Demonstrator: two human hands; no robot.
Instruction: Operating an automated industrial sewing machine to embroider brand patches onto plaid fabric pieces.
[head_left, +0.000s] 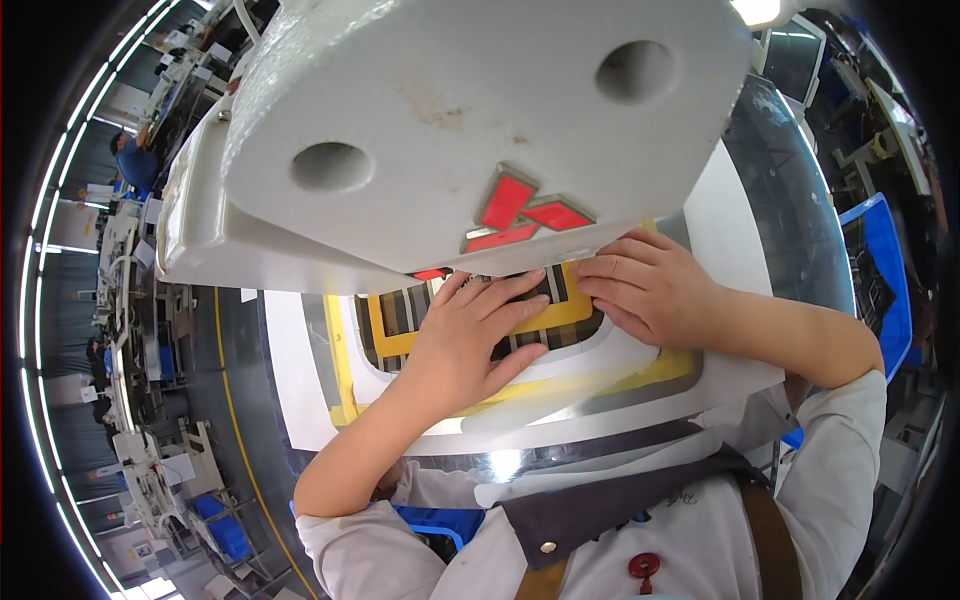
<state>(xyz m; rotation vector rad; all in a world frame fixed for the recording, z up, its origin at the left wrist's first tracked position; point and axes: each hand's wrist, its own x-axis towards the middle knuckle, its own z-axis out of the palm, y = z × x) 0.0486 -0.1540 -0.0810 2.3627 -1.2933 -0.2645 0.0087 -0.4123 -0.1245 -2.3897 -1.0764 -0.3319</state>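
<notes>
A yellow rectangular frame (395, 345) lies on dark striped material (520, 350), inside a rounded opening in a white sheet (738, 230). My left hand (455, 345) rests on the frame and the striped material, open, its fingers spread and pointing right. At the frame's right end, my right hand (650, 290) touches the yellow edge with fingers stretched out and slightly bent. Both hands are just below the large off-white machine head (440, 120). That machine head hides the far part of the frame and whatever is beneath it.
Yellow tape (341, 360) runs along the opening's border. A blue bin (885, 270) stands at the right, and another blue container (435, 520) shows under the table's front edge. Rows of machines and a seated person (135, 160) are far left, beyond a yellow floor line (235, 420).
</notes>
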